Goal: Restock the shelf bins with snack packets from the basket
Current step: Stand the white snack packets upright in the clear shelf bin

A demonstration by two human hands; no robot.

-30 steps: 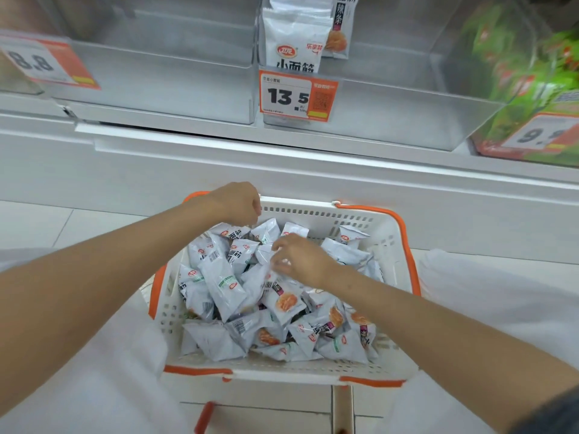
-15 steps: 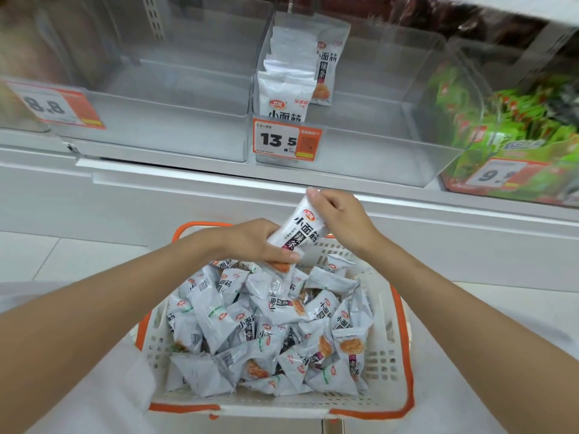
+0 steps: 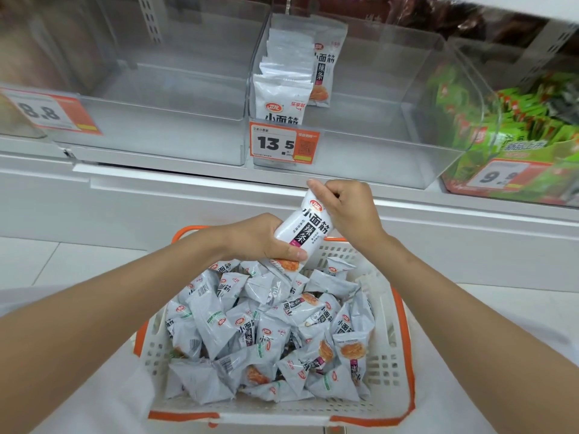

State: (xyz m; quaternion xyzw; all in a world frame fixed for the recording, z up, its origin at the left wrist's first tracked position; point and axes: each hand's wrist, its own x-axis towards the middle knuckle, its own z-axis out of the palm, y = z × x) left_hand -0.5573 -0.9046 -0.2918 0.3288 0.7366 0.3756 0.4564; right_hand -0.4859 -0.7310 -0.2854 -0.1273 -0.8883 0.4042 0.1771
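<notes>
Your left grip (image 3: 257,238) and right grip (image 3: 351,211) are both clamped on one snack packet (image 3: 308,231), tilted over the far rim of the basket (image 3: 387,364). Ahead, clear shelf bins (image 3: 376,151) sit on a white shelf (image 3: 188,189) above pale floor tiles (image 3: 47,261).

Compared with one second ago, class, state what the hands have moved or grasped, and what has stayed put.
Both hands rose from the basket with one packet: the left hand grips its lower end, the right hand pinches its top. The heap of packets in the basket and the standing packets in the middle bin stayed put.
</notes>
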